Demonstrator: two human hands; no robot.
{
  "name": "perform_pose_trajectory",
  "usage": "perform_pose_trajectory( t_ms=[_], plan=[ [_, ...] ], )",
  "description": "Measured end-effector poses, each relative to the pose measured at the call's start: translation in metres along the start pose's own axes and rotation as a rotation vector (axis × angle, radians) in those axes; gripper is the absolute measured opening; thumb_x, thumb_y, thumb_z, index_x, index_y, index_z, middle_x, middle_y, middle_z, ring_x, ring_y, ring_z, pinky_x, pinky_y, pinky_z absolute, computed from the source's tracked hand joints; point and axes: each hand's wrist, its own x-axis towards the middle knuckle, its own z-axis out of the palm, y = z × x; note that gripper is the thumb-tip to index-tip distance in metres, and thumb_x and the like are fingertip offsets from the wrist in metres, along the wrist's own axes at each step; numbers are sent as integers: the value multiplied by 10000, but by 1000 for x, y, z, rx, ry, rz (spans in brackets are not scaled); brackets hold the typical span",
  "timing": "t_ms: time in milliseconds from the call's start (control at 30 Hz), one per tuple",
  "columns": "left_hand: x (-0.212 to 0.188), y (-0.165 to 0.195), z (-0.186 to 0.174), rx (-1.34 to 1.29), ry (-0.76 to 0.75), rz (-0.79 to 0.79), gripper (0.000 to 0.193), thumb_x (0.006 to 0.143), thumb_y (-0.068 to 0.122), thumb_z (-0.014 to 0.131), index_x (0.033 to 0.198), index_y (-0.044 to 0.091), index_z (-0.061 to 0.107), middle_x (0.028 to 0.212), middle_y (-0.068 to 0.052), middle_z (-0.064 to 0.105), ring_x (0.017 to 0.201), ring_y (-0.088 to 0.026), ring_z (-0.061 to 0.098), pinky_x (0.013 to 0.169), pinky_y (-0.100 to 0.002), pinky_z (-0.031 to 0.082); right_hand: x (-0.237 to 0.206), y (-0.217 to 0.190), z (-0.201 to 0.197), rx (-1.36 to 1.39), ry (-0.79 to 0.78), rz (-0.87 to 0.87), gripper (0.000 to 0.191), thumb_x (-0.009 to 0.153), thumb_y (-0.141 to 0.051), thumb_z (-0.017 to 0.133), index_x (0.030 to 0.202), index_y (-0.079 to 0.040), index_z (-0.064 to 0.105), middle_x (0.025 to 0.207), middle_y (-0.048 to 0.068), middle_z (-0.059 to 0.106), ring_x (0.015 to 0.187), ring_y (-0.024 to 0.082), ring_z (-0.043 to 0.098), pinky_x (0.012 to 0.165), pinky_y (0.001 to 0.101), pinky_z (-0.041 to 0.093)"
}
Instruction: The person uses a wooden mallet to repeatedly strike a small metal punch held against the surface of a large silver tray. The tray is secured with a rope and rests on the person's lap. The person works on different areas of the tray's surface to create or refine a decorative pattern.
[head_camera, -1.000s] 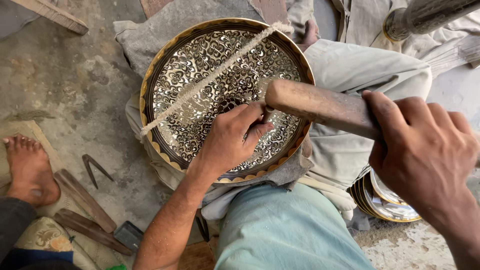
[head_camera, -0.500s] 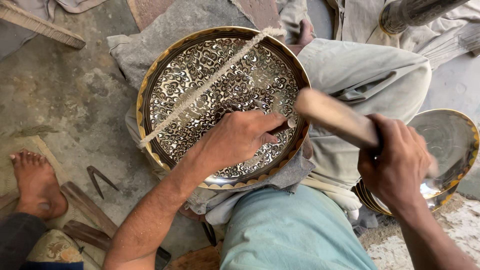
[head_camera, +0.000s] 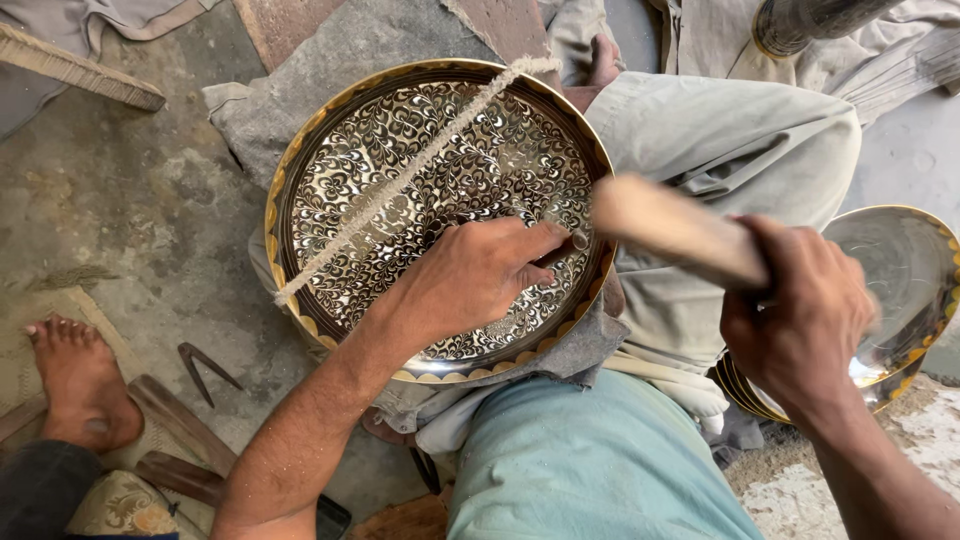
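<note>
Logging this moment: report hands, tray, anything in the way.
Left hand pinches a small chisel on the engraved tray. Right hand grips the wooden mallet, blurred. Rope lies across the tray.

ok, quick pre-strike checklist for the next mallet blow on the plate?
1. Left hand pinches the punch on the engraved plate: ok.
2. Right hand grips the wooden mallet: ok.
3. Mallet lined up over the punch head: cannot tell, blurred.
4. Plate bedded on the cloth over the lap: ok.
5. Cord lies apart from the punch: ok.
6. Another person's bare foot away from the plate: ok.
</note>
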Motion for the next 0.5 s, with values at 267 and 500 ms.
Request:
perform_pose_trajectory(
  t_ms=[267,500],
  plan=[
    [1,1,-1,42,35,35,376,948,219,725,1285,113,595,821,-115,651,679,-249,692,551,-382,583,-1,-5,6,68,44,85,490,833,17,715,1301,-47,586,1123,159,701,1011,267,659,886,412,532],
    [1,3,-1,52,24,13,360,952,214,720,1284,128,610,826,-99,644,664,-239,690,544,-377,580,-5,-13,3,218,29,158,489,814,-22,717,1266,-68,537,1064,90,702,956,241,677,852,403,544]
  ],
)
